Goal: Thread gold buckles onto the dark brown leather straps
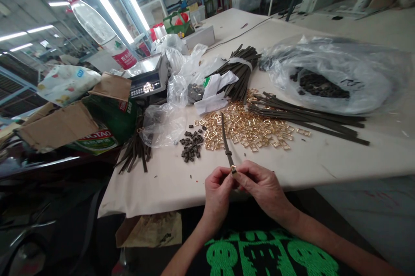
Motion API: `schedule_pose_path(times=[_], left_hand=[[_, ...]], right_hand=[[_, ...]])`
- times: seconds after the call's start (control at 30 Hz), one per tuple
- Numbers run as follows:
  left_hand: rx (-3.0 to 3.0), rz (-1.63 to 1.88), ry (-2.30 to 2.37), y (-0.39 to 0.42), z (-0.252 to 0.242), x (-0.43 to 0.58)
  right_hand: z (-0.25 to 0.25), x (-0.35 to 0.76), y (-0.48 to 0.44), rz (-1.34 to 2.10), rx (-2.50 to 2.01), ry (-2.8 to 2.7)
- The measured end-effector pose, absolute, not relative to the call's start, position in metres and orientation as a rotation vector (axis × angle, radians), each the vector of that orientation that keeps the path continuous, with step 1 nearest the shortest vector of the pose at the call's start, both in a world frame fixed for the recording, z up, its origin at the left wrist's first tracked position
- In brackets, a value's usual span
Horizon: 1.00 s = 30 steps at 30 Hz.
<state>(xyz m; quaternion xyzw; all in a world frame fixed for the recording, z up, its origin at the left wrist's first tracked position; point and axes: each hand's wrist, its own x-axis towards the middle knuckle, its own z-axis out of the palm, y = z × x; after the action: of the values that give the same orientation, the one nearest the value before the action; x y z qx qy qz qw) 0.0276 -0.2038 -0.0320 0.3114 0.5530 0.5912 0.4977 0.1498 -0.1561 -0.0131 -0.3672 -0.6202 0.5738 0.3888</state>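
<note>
Strap (225,140) runs pretty much straight out from the grip, long axis pointing away toward the buckle pile (249,125). Left hand (218,190) and right hand (264,186) both pinch its near end, about equally close, by the table (175,187) edge.

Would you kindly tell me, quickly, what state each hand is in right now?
Left hand: closed, pinching the dark strap near the gold buckle.
Right hand: closed, pinching the same strap near the buckle, from the other side.
</note>
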Motion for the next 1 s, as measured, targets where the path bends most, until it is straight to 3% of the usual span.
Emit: schedule_pose_path(times=[0.23, 1.0], left_hand=[[0.766, 1.431, 1.376, -0.204, -0.032, 0.029], [0.806, 1.493, 1.447, -0.205, -0.04, 0.027]], right_hand=[[-0.012, 0.144, -0.153, 1.764, -1.088, -1.341], [-0.009, 0.143, -0.144, 2.147, -1.199, -1.044]])
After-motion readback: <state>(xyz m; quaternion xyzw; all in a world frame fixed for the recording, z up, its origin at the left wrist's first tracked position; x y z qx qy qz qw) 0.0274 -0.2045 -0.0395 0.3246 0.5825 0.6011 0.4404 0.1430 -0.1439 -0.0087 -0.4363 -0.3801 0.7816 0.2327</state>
